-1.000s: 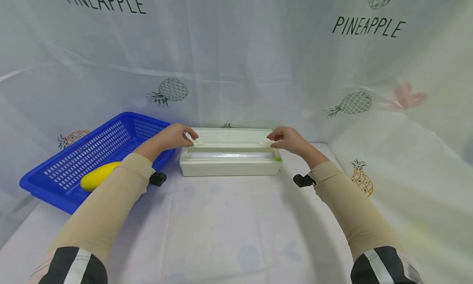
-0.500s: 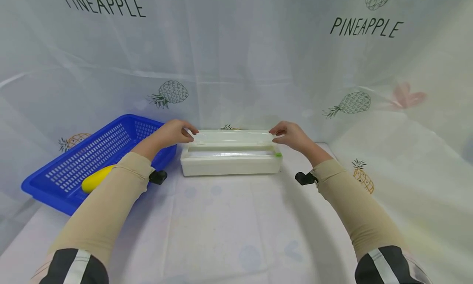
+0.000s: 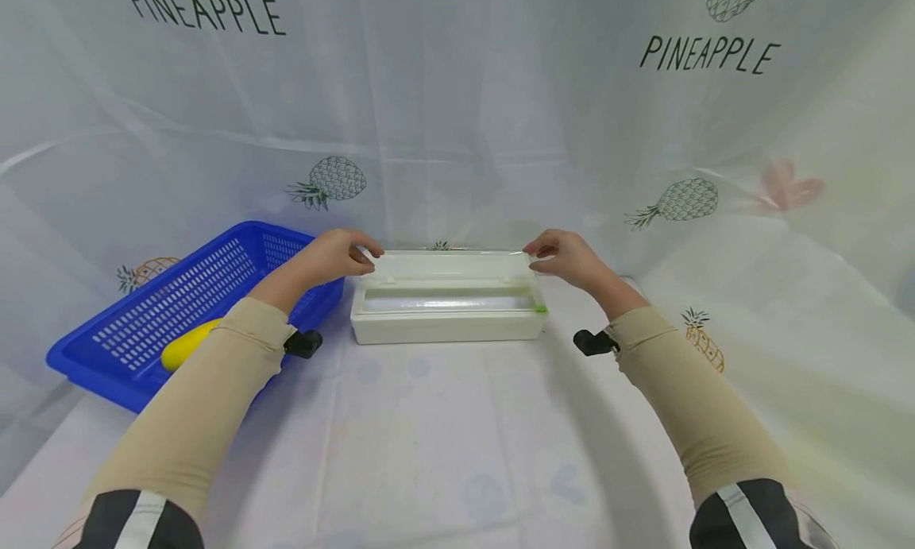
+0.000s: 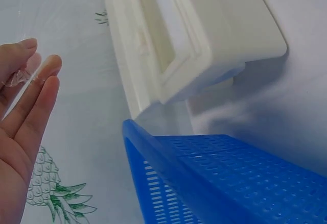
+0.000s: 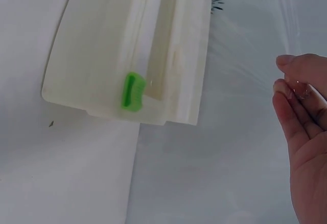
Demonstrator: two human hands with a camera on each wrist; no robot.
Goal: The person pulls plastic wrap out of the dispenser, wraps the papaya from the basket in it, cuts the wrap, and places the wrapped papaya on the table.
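Observation:
A white cling film dispenser (image 3: 446,329) stands lengthwise at the back of the table, its lid tilted up behind. Its long slot shows a pale inside, and a green slide cutter (image 5: 134,91) sits at the right end. Clear cling film (image 5: 289,22) stretches between the two hands, above and behind the box. My left hand (image 3: 330,260) pinches the film's left corner between thumb and fingers, as the left wrist view shows. The right corner is bunched in the pinch of my right hand (image 3: 570,260). Both hands are off the dispenser.
A blue plastic basket (image 3: 93,350) with slotted sides stands on the left, partly behind the left forearm. In it lies a yellow object (image 3: 187,346), half hidden by the sleeve. A pineapple-print sheet (image 3: 457,96) hangs close behind the dispenser.
Both hands have risen a little and drawn back from the dispenser, with the film's edge lifting between them. The basket and yellow object stay where they were.

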